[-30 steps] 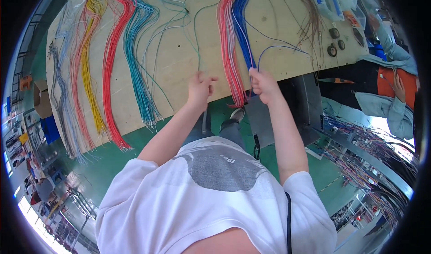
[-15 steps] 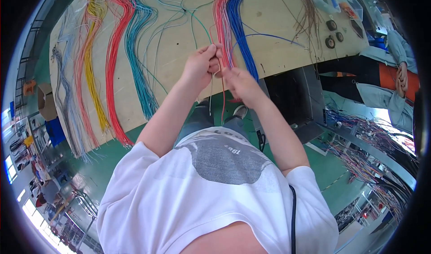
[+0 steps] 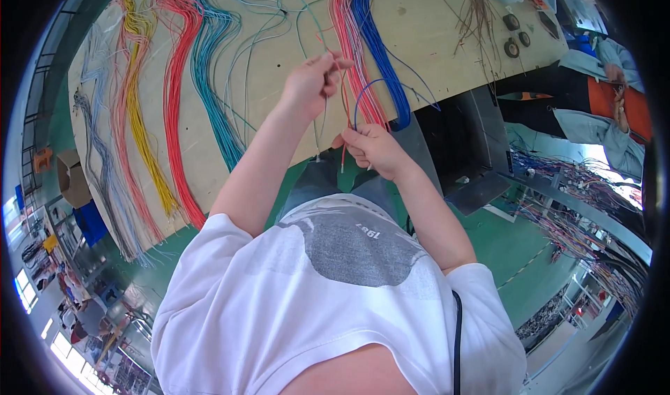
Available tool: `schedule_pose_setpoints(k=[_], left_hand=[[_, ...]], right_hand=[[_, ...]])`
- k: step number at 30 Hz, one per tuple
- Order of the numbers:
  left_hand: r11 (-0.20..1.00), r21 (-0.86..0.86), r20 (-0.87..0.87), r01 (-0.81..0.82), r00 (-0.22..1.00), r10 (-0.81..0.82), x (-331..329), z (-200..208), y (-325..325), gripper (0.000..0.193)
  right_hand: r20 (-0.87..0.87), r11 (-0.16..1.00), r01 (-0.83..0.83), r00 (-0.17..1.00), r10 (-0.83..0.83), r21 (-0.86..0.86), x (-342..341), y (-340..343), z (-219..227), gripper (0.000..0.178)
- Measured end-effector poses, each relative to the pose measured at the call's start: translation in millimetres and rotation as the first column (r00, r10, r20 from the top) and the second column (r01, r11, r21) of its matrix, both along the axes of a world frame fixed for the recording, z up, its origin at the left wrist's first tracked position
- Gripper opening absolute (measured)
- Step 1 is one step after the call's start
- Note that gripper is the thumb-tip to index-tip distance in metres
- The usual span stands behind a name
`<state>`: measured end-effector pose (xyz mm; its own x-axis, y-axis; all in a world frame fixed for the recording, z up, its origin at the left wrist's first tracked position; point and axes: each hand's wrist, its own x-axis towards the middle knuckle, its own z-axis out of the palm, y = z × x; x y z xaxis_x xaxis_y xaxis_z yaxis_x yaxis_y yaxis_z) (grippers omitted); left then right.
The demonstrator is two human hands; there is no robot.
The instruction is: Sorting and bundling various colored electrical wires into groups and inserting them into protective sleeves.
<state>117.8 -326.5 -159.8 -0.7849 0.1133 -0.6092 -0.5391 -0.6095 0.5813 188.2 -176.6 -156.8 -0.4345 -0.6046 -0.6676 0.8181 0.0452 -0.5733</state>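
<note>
Both hands pinched thin loose wires, left hand (image 3: 314, 81) above right hand (image 3: 370, 147); ends should be kept level over the plywood worktop (image 3: 279, 126).

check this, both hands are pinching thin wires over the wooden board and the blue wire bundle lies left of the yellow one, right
Not quite. In the head view the blue wire bundle lies right of the yellow wire bundle. The left hand and right hand do pinch thin wires over the wooden board.

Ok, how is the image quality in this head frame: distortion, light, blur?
Head view: strong fisheye, so the wooden board edge bows and the corners go black; daylight is even, with glare only at the windows lower left; left hand, right hand and the thin wires they pinch are sharp.
</note>
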Motion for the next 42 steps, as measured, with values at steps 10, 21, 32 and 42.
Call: schedule_pose_setpoints(k=[10,21,32,42], left_hand=[[0.984,-0.063,0.072,-0.169,0.982,0.173,53,-10,19,0.022],[0.977,-0.052,0.177,-0.208,0.961,0.214,98,-10,31,0.016],[0.827,-0.561,-0.101,-0.033,0.994,-0.03,141,-56,-7,0.024],[-0.432,-0.9,-0.054,0.051,0.972,0.227,251,-123,-300,0.016]], right_hand=[[-0.466,0.944,0.016,0.872,0.149,0.331,24,-12,-13,0.028],[-0.417,0.489,-0.131,0.363,0.833,0.862,52,-9,18,0.028],[0.138,0.986,-0.063,0.99,0.041,0.152,48,-27,-6,0.009],[-0.044,0.832,0.554,0.832,-0.553,0.012,75,-134,50,0.025]])
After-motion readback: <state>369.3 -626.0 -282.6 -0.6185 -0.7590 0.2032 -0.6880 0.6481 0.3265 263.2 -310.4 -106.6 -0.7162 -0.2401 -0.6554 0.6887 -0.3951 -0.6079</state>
